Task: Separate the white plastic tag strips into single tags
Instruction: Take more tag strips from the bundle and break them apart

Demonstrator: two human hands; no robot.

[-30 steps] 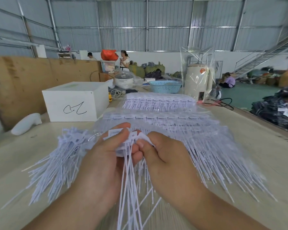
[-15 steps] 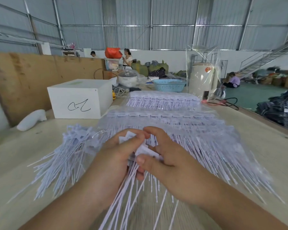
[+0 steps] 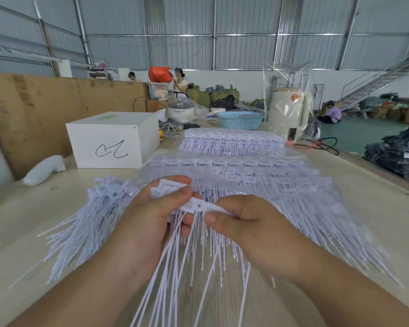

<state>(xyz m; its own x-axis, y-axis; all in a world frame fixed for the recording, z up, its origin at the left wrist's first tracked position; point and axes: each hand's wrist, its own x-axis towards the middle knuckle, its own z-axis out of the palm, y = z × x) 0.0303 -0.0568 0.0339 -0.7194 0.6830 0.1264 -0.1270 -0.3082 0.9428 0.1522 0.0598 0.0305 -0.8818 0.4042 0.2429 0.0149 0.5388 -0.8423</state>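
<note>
Fingers (image 3: 175,197) of both hands pinch tag strip (image 3: 198,206).

Single head-worn wide-angle view. Looks forward and slightly down along the pale beige table (image 3: 376,208), close over both forearms at the bottom edge. Far end takes in the grey corrugated-metal warehouse wall (image 3: 246,50). Straight lines bow toward the frame edges.

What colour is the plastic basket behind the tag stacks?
Light blue basket with a lattice pattern, shown in the head view.
</note>
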